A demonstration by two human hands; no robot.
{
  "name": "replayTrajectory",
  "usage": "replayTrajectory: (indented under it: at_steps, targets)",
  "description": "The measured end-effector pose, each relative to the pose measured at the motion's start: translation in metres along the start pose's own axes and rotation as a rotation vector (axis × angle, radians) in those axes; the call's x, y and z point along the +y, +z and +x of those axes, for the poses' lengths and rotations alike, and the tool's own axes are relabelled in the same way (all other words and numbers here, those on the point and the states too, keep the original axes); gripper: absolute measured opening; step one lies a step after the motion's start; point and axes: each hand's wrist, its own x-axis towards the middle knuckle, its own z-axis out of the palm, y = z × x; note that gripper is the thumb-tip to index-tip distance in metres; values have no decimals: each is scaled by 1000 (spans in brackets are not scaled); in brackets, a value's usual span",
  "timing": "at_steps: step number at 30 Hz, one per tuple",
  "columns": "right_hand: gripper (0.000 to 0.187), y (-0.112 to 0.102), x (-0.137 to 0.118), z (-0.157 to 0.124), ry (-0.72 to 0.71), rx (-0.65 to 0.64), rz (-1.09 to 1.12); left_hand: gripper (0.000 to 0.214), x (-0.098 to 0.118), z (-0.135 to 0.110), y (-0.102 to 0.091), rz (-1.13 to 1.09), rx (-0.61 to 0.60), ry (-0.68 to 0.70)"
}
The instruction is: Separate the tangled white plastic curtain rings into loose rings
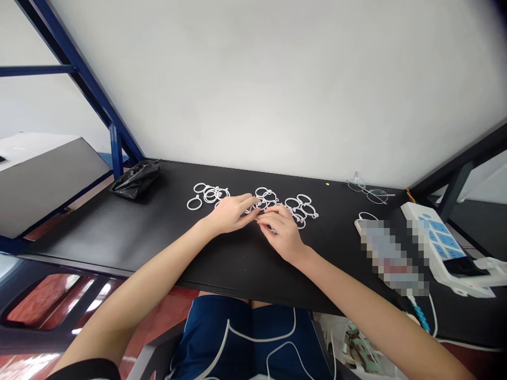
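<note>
Left hand and right hand are holding fingertips close together among white curtain rings; grasp cannot be confirmed. Light, steady pinching is probably serving best.

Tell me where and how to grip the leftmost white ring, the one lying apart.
Pinch the near-left rim of that white ring between thumb and forefinger, probably coming low from the near left. It appears to lie flat on the black table; its small knob is on the far side, and the neighbouring rings lie beyond it and to its right.
</note>
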Motion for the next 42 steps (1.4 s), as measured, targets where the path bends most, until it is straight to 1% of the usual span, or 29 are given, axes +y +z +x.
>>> replayTrajectory:
  at_steps: [4, 7, 9, 11, 14, 17, 20, 27, 31, 34, 38, 42]
  targets:
    - [19, 2, 1, -1, 7, -39, 1, 25, -4, -2, 7, -96, -4, -38]
    - [19, 2, 0, -1, 22, -65, 42, 27, -7, -3, 8, -100, -21, -33]
    - [18, 2, -1, -1, 57, -45, 81, 30, -8, -3, 7, -73, -49, -38]
    - [17, 2, -2, -1, 103, 3, 107, 33, -9, -2, 5, -37, -85, -44]
    - [20, 1, -1, -1, 163, 53, 110, 36, -10, -2, 2, 16, -119, -34]
    - [26, 3, 2, -3, 204, 20, 110, 38, -11, -3, 0, 38, -121, -15]
    - [31, 4, 5, -5, 206, -27, 121, 38, -10, -3, -1, 30, -127, -15]
    - [26, 5, 5, -5, 190, -17, 90, 38, -7, -3, 0, -118, -131, -27]
    - [22, 3, 4, -2, 183, 7, 97, 34, -6, -3, 4, -287, -79, -20]
    - [18, 0, 4, 0, 171, 45, 112, 30, -4, -1, 6, -398, -32, -77]
    - [15, -2, 6, 1, 152, 88, 131, 25, 0, 3, 3, -470, 14, -169]
    - [15, -1, 4, 1, 175, 90, 145, 24, 4, 4, -2, -477, -17, -160]
